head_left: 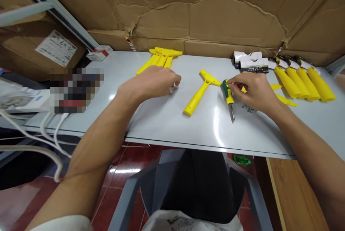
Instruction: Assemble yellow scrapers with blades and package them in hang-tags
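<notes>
My left hand [157,82] is over the left-middle of the table, its fingers curled in. A small silvery glint shows below its fingertips; I cannot make out what it is. My right hand [252,89] has thumb and forefinger pinched together at the handle end of a green and yellow screwdriver [229,96]; what lies between the fingertips is hidden. Between the hands lies a yellow scraper handle [199,94] with a T-shaped head. Small dark screws [248,108] are heaped below my right hand, and yellow pieces [287,100] stick out behind it.
Several yellow scraper handles [163,58] lie at the back left. More yellow handles [304,83] with dark and white sleeves lie at the right, beside black and white packaging [253,63]. A cardboard sheet [215,15] stands behind the table [161,123]. White cables [54,134] hang at the left.
</notes>
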A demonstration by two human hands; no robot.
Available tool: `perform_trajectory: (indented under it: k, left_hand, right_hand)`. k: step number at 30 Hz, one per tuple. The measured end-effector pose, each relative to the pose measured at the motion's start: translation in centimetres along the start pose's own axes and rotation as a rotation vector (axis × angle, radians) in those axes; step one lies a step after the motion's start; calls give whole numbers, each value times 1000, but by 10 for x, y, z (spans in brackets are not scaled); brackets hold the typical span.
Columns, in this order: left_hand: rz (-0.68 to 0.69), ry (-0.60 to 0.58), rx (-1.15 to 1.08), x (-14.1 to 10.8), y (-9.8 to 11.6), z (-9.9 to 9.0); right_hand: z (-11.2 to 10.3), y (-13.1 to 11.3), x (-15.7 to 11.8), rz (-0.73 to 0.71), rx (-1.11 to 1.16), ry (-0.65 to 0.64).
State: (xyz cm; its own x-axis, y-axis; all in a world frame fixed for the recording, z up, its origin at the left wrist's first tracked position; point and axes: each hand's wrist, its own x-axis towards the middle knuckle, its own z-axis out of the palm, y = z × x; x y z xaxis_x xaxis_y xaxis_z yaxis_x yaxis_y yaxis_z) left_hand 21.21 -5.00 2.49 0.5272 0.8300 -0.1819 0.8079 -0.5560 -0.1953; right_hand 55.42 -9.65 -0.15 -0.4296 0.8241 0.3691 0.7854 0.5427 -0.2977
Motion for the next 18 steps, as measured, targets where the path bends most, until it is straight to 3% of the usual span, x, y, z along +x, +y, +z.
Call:
perform_trajectory:
  k: [4,8,14,18]
  left_hand:
    - [40,161,-10,7,-5,16]
    - [93,202,5,12,-2,22]
    - [111,235,-60,10,20,9]
    - [101,456,-351,9,17,1]
  right_hand:
    - [7,-13,-5,-228,14,-45]
    - [26,-29,-9,-438,-18,-90]
    - [45,-42,-12,-589,-146,-127]
    - [42,-47,-16,-629,-113,-136]
